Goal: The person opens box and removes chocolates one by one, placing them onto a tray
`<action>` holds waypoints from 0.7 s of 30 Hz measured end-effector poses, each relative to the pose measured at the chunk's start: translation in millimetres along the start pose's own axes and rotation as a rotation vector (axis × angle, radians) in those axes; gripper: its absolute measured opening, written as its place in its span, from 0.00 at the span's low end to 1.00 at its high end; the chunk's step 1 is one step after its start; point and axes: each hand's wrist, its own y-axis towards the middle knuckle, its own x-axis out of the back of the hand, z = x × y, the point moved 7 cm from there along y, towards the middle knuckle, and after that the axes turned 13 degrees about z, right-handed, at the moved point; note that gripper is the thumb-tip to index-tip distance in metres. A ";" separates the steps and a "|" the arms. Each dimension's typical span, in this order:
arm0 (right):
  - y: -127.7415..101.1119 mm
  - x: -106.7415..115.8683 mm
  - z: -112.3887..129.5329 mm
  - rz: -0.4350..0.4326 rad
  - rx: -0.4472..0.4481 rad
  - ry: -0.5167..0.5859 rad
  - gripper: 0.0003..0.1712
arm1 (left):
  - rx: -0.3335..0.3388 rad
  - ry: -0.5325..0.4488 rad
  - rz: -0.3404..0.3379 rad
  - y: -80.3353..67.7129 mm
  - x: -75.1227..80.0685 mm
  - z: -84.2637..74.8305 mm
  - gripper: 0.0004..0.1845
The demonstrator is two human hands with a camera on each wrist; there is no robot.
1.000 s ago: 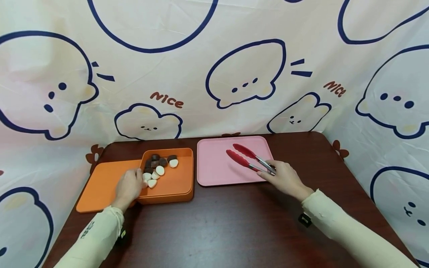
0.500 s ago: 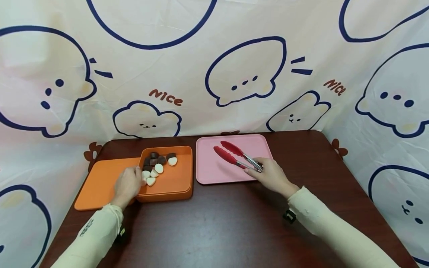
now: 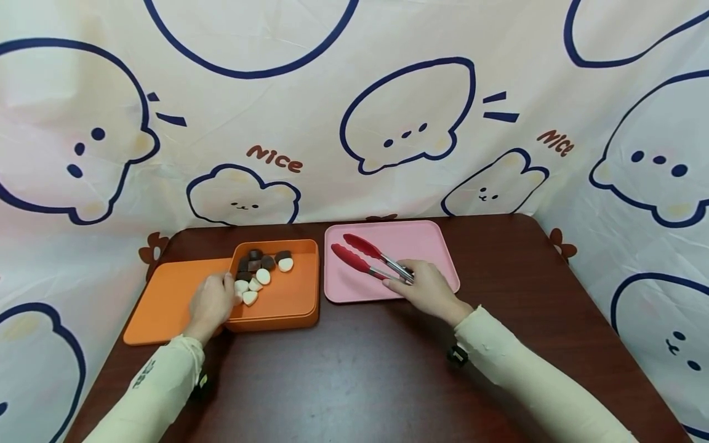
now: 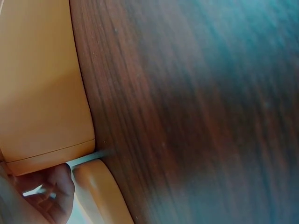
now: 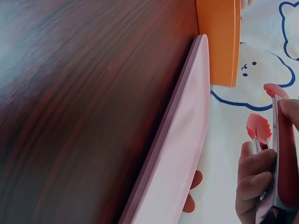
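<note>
a: what is the right hand (image 3: pixel 429 290) doing?
b: its fingers are curled round the metal end of the red tongs (image 3: pixel 368 258). it holds them just over the pink tray (image 3: pixel 432 237). the two red tips point to the left and stand a bit apart

a: where are the tongs in the wrist picture?
b: in the right wrist view you see the fingers (image 5: pixel 252 175) wrapped round the tongs (image 5: pixel 280 154), with a red tip sticking out past them. the edge of the pink tray (image 5: pixel 173 154) is right next to them

a: and the left hand (image 3: pixel 213 304)?
b: it is at the near left corner of the orange box (image 3: pixel 288 307). the fingers are bent over the wall of the box and grip it, with the fingertips near the sweets

a: what is in the box?
b: little brown pieces (image 3: pixel 260 261) and white pieces (image 3: pixel 252 289), all in a bunch at the back left part

a: what is under the left hand?
b: a flat orange lid (image 3: pixel 166 301). it lies left of the box and touches it. the corner of the box sits on it

a: where does it all sit?
b: on a dark brown table (image 3: pixel 354 375). the pink tray is just right of the orange box. behind the table hangs a cloth (image 3: pixel 354 111) with cartoon faces

a: does the left wrist view help?
b: a little. you see the orange box (image 4: pixel 42 93) from the side, the table (image 4: pixel 196 112), and a bit of the hand (image 4: pixel 46 191) at the bottom. it is blurry
</note>
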 end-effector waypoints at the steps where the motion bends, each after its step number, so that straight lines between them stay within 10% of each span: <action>1: 1.2 -1.0 2.6 0.003 0.005 -0.001 0.24 | 0.001 0.001 -0.002 -0.4 0.2 0.2 0.30; 21: 18.6 -29.7 48.7 0.080 0.022 -0.015 0.21 | -0.022 0.008 -0.035 -1.1 3.3 -3.1 0.29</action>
